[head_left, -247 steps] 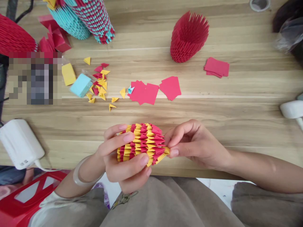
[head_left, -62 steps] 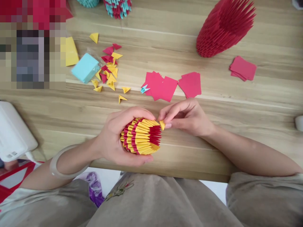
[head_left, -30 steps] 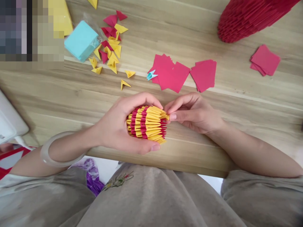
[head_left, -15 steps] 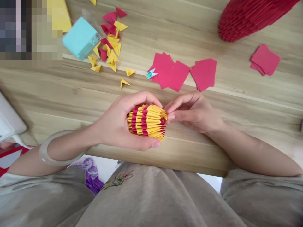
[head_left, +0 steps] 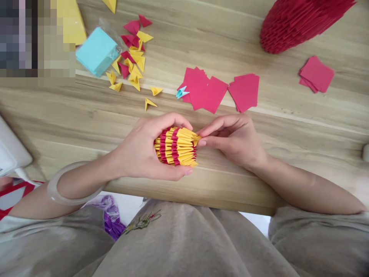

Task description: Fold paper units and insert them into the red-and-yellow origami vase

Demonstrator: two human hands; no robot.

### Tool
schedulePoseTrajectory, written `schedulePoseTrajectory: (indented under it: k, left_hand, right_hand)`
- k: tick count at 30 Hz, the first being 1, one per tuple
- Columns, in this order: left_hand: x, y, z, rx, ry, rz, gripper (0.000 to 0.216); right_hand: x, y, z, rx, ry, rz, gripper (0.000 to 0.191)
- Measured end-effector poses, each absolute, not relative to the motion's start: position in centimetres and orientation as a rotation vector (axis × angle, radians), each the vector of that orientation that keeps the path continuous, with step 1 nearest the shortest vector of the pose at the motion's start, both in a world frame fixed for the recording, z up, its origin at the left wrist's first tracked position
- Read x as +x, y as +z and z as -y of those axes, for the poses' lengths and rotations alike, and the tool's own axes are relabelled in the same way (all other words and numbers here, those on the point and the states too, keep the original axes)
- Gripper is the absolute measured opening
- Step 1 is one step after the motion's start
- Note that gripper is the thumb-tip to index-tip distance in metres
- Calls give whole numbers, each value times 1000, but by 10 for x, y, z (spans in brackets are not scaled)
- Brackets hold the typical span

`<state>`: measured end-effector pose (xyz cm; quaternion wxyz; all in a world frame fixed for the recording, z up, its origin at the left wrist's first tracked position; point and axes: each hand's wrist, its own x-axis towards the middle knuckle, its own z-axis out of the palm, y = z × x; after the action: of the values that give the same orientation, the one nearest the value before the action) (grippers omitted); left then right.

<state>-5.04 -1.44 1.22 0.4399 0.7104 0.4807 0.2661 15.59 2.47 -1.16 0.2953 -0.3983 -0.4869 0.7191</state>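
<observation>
My left hand wraps round a ribbed yellow-and-red origami paper model built from folded pieces in bands. The model lies on its side, its open end facing right. At that end, my right hand pinches a small yellow folded paper piece between thumb and fingertips. This piece touches the upper part of the model's rim; how far it sits on the points cannot be made out. Beyond my hands lie loose yellow folded pieces mixed with red folded pieces.
Red paper sheets lie past my hands, a light-blue folded piece on their left edge. Farther off are a light-blue paper stack, another red stack and a large red paper model. A white device stands at left.
The right hand has shifted slightly left, and the yellow piece in its fingertips now shows more clearly at the model's rim. The left hand keeps its hold; the whole view has moved a little.
</observation>
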Motion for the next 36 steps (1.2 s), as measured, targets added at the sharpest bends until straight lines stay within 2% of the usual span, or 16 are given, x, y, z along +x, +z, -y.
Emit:
schedulePoseTrajectory:
  k: [10, 19, 23, 29, 32, 36]
  left_hand:
    - [-43, 4, 19, 1793, 785, -1188, 55]
    - [-38, 2, 25, 1889, 834, -1273, 59]
    - [-37, -1, 26, 1887, 886, -1291, 59]
    - [-39, -2, 28, 2023, 1009, -1262, 64]
    - [-37, -1, 29, 2103, 1023, -1269, 62]
    - [-35, 2, 29, 2123, 1077, -1259, 59]
  right_hand:
    - [152, -11, -10, -1109, 1681, 1425, 20]
    - [145, -9, -4, -1142, 1467, 1561, 11]
    - [143, -13, -6, -1127, 1516, 1482, 16]
    - [143, -16, -17, -978, 1797, 1259, 25]
    - [139, -18, -13, -970, 1767, 1237, 22]
    - [136, -18, -6, -988, 1516, 1334, 9]
